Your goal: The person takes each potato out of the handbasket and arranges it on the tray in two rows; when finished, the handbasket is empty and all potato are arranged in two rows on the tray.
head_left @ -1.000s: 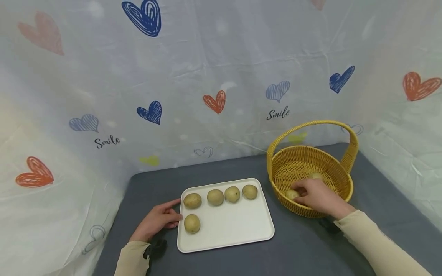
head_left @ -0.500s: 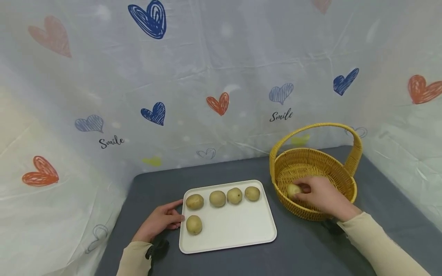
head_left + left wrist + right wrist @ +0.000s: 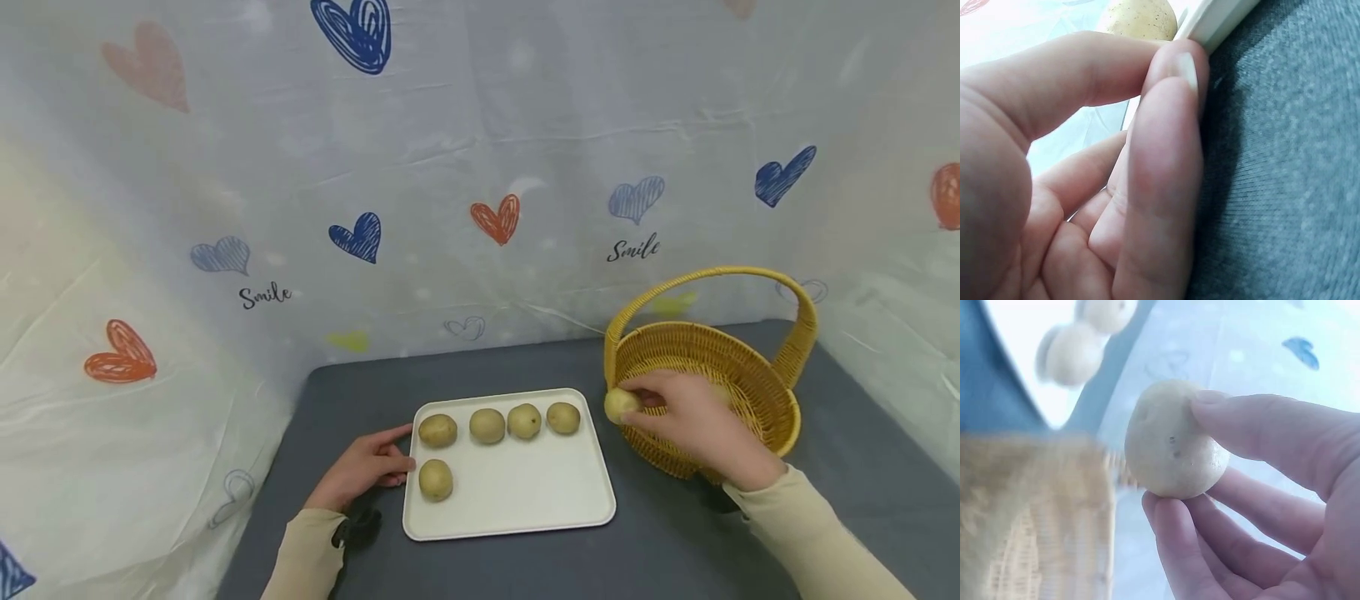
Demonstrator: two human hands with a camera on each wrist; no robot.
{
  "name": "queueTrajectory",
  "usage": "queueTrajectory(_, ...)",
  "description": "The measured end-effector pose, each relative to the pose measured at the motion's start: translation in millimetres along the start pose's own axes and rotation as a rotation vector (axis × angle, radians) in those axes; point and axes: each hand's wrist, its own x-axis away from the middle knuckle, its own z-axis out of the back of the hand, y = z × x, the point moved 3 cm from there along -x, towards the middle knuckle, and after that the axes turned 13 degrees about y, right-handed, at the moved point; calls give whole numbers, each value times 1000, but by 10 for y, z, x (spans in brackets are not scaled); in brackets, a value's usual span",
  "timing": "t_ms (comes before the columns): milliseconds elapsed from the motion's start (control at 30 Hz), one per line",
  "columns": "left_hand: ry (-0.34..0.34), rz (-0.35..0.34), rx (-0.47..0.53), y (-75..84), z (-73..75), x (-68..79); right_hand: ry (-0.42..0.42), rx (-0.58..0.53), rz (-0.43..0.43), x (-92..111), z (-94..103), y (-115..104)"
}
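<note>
In the head view, my right hand (image 3: pixel 686 417) pinches a pale potato (image 3: pixel 621 406) between thumb and fingers, in front of the left rim of the yellow wicker basket (image 3: pixel 671 337). The right wrist view shows that potato (image 3: pixel 1172 447) close up, with small dark specks. Another potato (image 3: pixel 722 392) in the basket is mostly hidden behind the hand. My left hand (image 3: pixel 362 469) holds the left edge of the white tray (image 3: pixel 525 492). In the left wrist view, the thumb and a finger (image 3: pixel 1166 169) meet at the tray's rim (image 3: pixel 1222 22). Several potatoes (image 3: pixel 487 426) lie on the tray.
The tray's potatoes form a row along its far side, plus a single potato (image 3: pixel 436 480) near its left edge. A tall arched handle (image 3: pixel 720 272) rises over the basket. Grey cloth (image 3: pixel 517 575) covers the table, and a heart-printed curtain (image 3: pixel 420 125) hangs behind it.
My right hand has lifted a potato from the basket's bottom and moved it left to the rim. My left hand stays at the tray's edge. The head view has shifted slightly.
</note>
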Motion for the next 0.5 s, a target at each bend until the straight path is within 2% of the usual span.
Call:
queueTrajectory(100, 13, 6, -3, -6, 20, 1, -14, -29, 21, -20, -155, -104)
queueTrajectory(233, 19, 6, -7, -7, 26, -7, -62, -83, 6, -34, -417, -242)
queueTrajectory(500, 0, -28, 12, -18, 25, 11, -143, -257, -5, -38, -968, -559)
